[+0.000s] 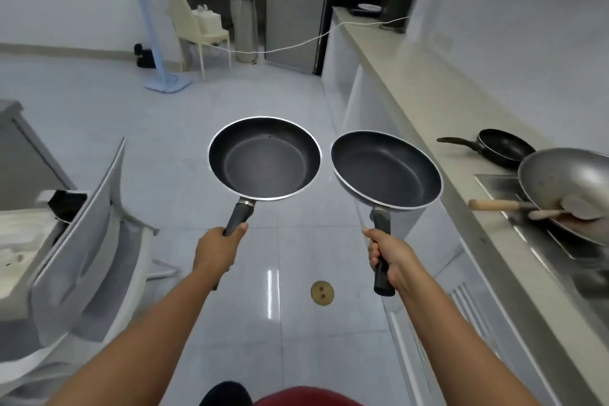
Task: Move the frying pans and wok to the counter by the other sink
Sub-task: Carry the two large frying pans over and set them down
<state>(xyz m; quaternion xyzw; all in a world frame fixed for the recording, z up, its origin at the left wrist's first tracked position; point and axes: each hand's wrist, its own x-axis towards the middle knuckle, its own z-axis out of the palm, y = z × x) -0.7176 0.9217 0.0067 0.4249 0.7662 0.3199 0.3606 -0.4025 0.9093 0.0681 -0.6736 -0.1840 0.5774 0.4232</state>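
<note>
My left hand [216, 249] grips the black handle of a dark non-stick frying pan [265, 158], held level over the tiled floor. My right hand [390, 257] grips the handle of a second dark frying pan [385, 170], tilted slightly and close beside the first. On the counter [412, 76] to the right rests a smaller black frying pan [506, 147]. A grey metal wok [566, 184] with a wooden handle sits partly over the sink [534, 234], with a wooden-handled spatula lying in it.
A white chair [89, 241] stands close on my left beside a table edge. A person stands far ahead by a grey fridge [296, 10]. A white cord [296, 43] hangs across the aisle from the counter. A blue stand and a cream chair are further back left.
</note>
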